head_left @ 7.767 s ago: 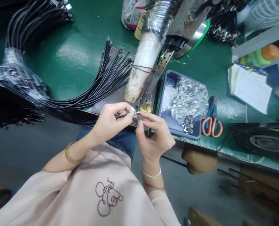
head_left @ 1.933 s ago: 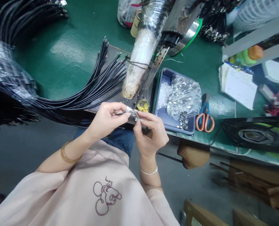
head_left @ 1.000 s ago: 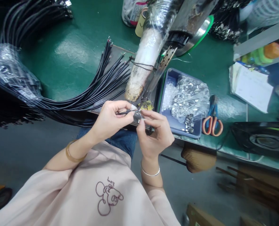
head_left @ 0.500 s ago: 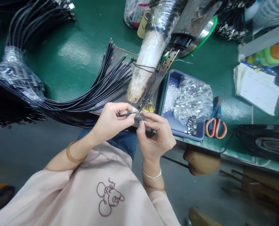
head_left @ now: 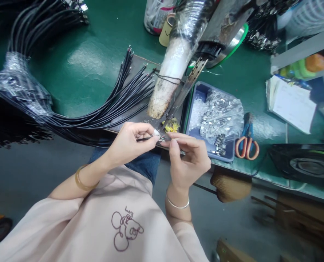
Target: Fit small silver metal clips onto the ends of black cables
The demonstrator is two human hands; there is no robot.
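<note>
Near the bench's front edge, my left hand (head_left: 133, 142) pinches a black cable, whose small metal end shows just past the fingertips. My right hand (head_left: 189, 154) is closed in a pinch right of that cable end; whatever lies between its fingertips is too small to name. Just beyond the hands are a thin metal soldering iron tip (head_left: 175, 103) and a small yellow piece (head_left: 171, 124). A bundle of black cables (head_left: 96, 118) fans out on a dark board to the left. On the right, a blue tray (head_left: 230, 158) holds bagged clear and metal parts.
Orange-handled scissors (head_left: 247, 147) lie right of the tray. A white pipe wrapped in film (head_left: 171, 65) hangs over the board. Farther back stand a yellow tube (head_left: 166, 32) and a plastic jar (head_left: 155, 16). A paper pad (head_left: 293, 103) and a black device (head_left: 306, 163) are at the right.
My right hand has moved right and slightly down, away from the iron tip. My left hand has lowered a little with the cable. The yellow piece is more exposed.
</note>
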